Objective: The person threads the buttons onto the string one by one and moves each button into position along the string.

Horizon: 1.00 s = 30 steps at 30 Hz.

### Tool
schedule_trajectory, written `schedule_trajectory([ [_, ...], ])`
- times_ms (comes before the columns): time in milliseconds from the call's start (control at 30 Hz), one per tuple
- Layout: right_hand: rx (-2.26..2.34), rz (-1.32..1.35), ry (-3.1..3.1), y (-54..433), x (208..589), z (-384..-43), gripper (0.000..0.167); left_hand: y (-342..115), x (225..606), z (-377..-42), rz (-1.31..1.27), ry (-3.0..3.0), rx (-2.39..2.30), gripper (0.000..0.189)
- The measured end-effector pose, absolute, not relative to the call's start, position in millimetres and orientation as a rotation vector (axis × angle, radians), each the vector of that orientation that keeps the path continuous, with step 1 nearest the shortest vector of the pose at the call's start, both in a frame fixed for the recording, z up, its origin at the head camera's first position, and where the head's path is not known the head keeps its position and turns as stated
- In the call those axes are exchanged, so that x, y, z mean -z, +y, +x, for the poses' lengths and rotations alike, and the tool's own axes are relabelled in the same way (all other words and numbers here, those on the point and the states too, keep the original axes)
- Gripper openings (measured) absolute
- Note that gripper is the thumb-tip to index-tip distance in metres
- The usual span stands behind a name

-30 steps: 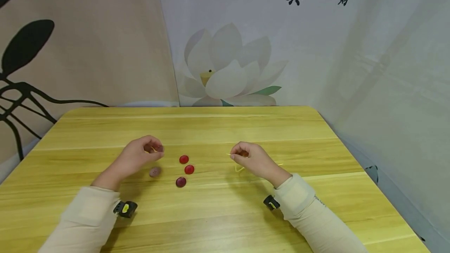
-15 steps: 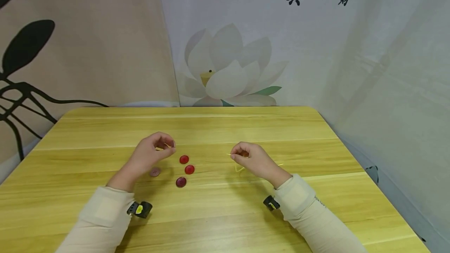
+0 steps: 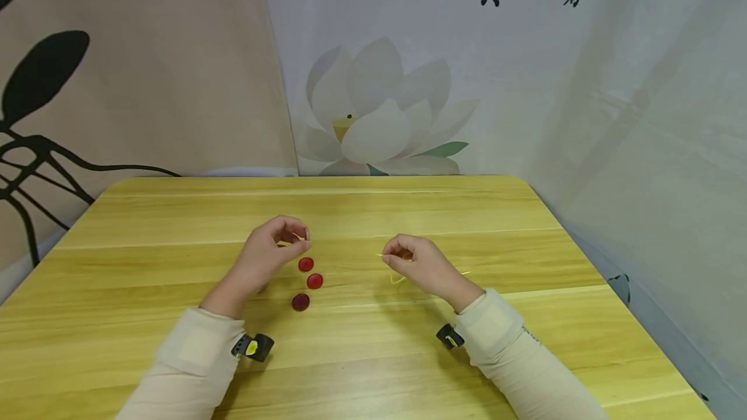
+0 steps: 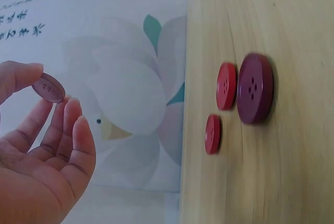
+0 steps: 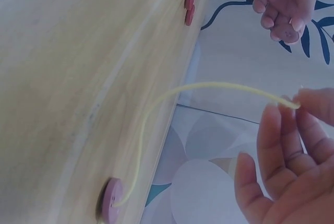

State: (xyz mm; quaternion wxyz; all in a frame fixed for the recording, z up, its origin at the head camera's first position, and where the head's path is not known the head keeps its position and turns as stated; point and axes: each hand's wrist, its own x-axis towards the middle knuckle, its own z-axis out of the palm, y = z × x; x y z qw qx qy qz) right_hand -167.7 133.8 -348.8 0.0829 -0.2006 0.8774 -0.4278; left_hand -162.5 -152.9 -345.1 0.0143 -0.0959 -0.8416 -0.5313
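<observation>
From my head, my left hand (image 3: 274, 245) is raised just above the desk (image 3: 146, 212), fingertips pinched on a small mauve button (image 3: 306, 234), while my right hand (image 3: 417, 264) pinches the end of a yellow thread (image 3: 399, 280) that trails onto the wood under it. Three red buttons (image 3: 314, 280) lie in a short row between my hands, just beside the left one, none touching another. Behind the desk hang a lotus-printed cloth (image 3: 373, 115) and a tan panel with black leaves. At my left wrist, thumb and forefinger hold the mauve button (image 4: 49, 87) by its edge, well clear of the red ones. At my right wrist, the thread (image 5: 172, 96) runs from my fingertips (image 5: 289, 104) down to a pink button (image 5: 111, 199) lying on the desk.
</observation>
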Motion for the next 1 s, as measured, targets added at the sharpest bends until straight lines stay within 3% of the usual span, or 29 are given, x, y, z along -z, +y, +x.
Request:
schedule_trajectory([
  [1000,1.304,-0.581,2.625,131,348,-167,0.014,-107,347,-164,-0.379,-2.546,1.864,0.026],
])
